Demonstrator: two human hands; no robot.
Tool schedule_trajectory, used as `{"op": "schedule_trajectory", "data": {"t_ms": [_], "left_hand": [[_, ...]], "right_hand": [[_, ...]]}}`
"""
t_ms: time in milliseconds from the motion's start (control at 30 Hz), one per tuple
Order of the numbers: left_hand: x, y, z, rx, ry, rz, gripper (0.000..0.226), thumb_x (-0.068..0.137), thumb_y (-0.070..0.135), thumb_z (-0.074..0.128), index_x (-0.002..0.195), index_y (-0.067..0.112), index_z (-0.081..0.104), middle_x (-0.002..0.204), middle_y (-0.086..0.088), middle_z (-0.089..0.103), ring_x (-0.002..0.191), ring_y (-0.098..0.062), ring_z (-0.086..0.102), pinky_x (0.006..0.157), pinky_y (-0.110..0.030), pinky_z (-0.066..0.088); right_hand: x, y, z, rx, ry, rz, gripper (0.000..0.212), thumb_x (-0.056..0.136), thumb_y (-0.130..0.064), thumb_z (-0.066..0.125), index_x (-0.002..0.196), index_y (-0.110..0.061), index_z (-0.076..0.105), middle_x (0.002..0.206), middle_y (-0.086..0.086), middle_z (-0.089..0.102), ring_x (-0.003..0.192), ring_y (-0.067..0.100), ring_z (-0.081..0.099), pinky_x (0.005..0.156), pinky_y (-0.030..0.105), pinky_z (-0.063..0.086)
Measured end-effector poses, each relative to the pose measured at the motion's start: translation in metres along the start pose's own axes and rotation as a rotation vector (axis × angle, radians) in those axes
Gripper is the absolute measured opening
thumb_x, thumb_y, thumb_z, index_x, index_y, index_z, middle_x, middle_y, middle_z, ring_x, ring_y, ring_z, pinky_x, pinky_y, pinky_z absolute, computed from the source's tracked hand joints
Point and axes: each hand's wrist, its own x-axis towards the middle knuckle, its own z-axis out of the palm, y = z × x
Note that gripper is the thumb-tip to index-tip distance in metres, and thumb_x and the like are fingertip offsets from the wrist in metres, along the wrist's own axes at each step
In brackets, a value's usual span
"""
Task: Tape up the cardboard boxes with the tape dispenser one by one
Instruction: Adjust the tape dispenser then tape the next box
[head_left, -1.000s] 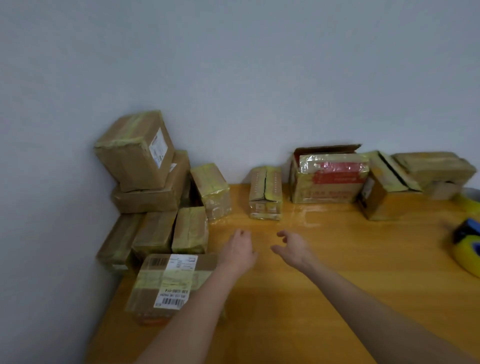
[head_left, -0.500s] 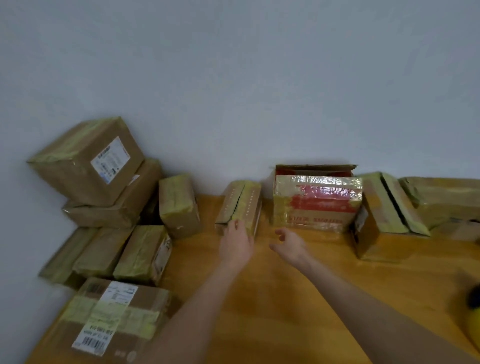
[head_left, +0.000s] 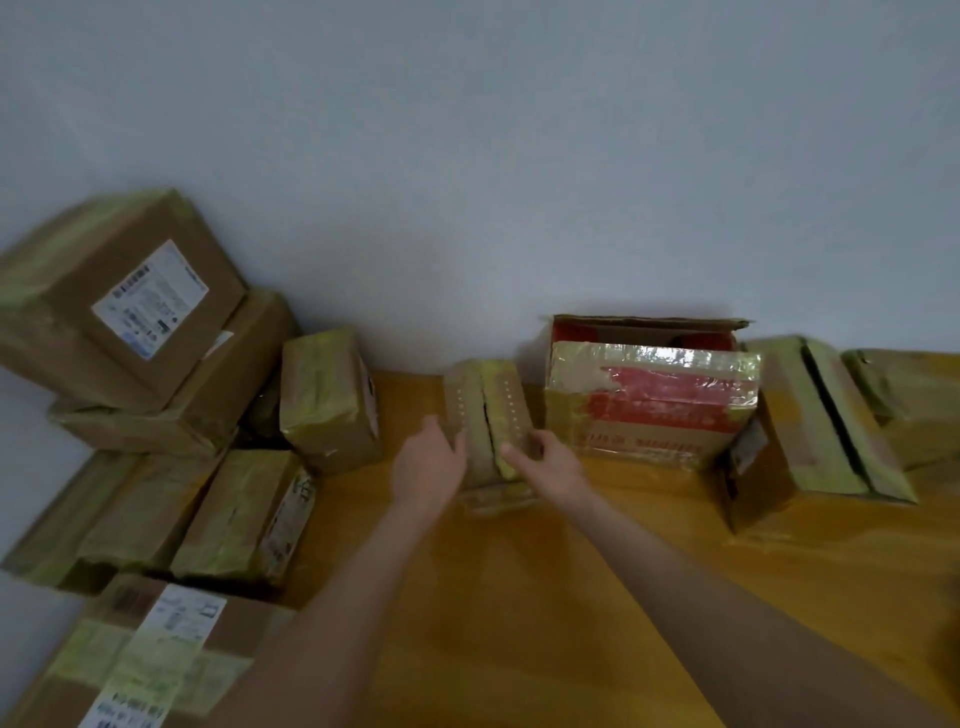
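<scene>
Small brown yellow-taped cardboard box (head_left: 485, 410), frame centre on orange wooden table (head_left: 519, 597), long axis and top seam pointing toward grey wall (head_left: 467, 156), left hand (head_left: 428, 462) gripping its left side, right hand (head_left: 553, 460) gripping its right

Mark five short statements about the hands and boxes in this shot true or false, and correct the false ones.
1. The left hand and the right hand both hold the small box on the table. True.
2. The right hand holds a tape dispenser. False: it grips the small box, and no dispenser shows in this view.
3. The red-printed box has its rear flap standing up. True.
4. The labelled box lies directly on the table. False: it rests tilted on a lower box in the left stack.
5. The red-printed box stands left of the small box. False: it stands to its right.
</scene>
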Motion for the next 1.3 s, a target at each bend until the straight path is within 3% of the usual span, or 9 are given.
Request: {"op": "schedule_trajectory", "data": {"t_ms": [133,200,300,500,667,833,1133,1233,1300], "left_hand": [[-0.002,-0.004,-0.001,-0.022,0.05,-0.008,0.027,0.097,0.036,0.05,0.117,0.02,0.059,0.1,0.005,0.067,0.088,-0.014,0.063,0.068,-0.027,0.054],[0.009,-0.005,-0.004,-0.075,0.055,0.001,0.045,0.095,0.033,0.056,0.135,0.016,0.046,0.127,-0.003,0.057,0.112,-0.019,0.056,0.085,-0.03,0.05],[0.016,-0.001,0.005,-0.063,-0.148,0.084,0.069,0.095,0.036,0.055,0.152,0.014,0.022,0.151,-0.01,0.035,0.135,-0.029,0.038,0.107,-0.04,0.038],[-0.04,0.018,0.047,-0.077,-0.208,0.166,0.052,0.089,0.048,0.061,0.129,0.015,0.055,0.118,-0.004,0.066,0.104,-0.023,0.062,0.076,-0.028,0.049],[-0.09,0.066,0.087,-0.046,-0.256,0.187,0.044,0.09,0.053,0.056,0.114,0.016,0.058,0.099,0.0,0.066,0.088,-0.02,0.064,0.063,-0.029,0.05],[-0.135,0.113,0.111,-0.062,-0.223,0.223,0.039,0.094,0.053,0.05,0.101,0.015,0.053,0.092,-0.002,0.063,0.084,-0.023,0.063,0.057,-0.028,0.043],[-0.221,0.173,0.155,-0.173,-0.101,0.138,0.039,0.099,0.048,0.04,0.116,0.016,0.055,0.088,0.0,0.066,0.072,-0.016,0.064,0.054,-0.025,0.048],[-0.245,0.184,0.163,-0.281,-0.116,0.058,0.036,0.098,0.035,0.051,0.125,0.013,0.055,0.11,-0.003,0.065,0.093,-0.019,0.063,0.075,-0.032,0.053],[-0.259,0.188,0.162,-0.343,-0.107,0.016,0.037,0.1,0.027,0.048,0.133,0.013,0.052,0.117,-0.004,0.064,0.101,-0.021,0.062,0.083,-0.033,0.052]], "right_hand": [[-0.011,0.019,-0.02,-0.29,0.019,0.071,0.086,0.08,-0.057,0.068,0.15,-0.033,0.025,0.147,0.009,0.037,0.129,0.032,0.045,0.102,0.046,0.046],[-0.018,0.025,-0.019,-0.356,-0.009,0.077,0.08,0.083,-0.052,0.068,0.149,-0.04,0.024,0.144,0.008,0.037,0.124,0.032,0.048,0.099,0.045,0.048],[-0.029,0.033,-0.022,-0.43,-0.027,0.051,0.074,0.087,-0.046,0.063,0.149,-0.044,0.022,0.137,0.005,0.041,0.122,0.03,0.048,0.099,0.043,0.047],[-0.073,0.085,-0.078,-0.48,0.125,0.164,0.061,0.094,-0.046,0.054,0.148,-0.037,0.028,0.141,0.006,0.041,0.123,0.028,0.05,0.097,0.038,0.047],[-0.114,0.128,-0.124,-0.324,0.333,0.341,0.074,0.093,-0.045,0.059,0.15,-0.016,0.022,0.129,0.01,0.058,0.111,0.029,0.06,0.079,0.036,0.051],[-0.152,0.161,-0.169,-0.342,0.342,0.315,0.075,0.086,-0.054,0.065,0.143,-0.013,0.039,0.13,0.008,0.059,0.117,0.028,0.057,0.08,0.031,0.046],[-0.197,0.239,-0.235,-0.405,0.33,0.178,0.068,0.089,-0.051,0.062,0.142,-0.018,0.036,0.12,0.007,0.064,0.102,0.026,0.063,0.078,0.04,0.055],[-0.209,0.259,-0.249,-0.414,0.299,0.079,0.062,0.093,-0.04,0.06,0.145,-0.02,0.031,0.104,0.004,0.065,0.089,0.023,0.064,0.069,0.038,0.056],[-0.215,0.267,-0.253,-0.427,0.275,0.005,0.059,0.094,-0.035,0.058,0.147,-0.025,0.032,0.113,0.004,0.065,0.093,0.023,0.064,0.071,0.037,0.055]]}}
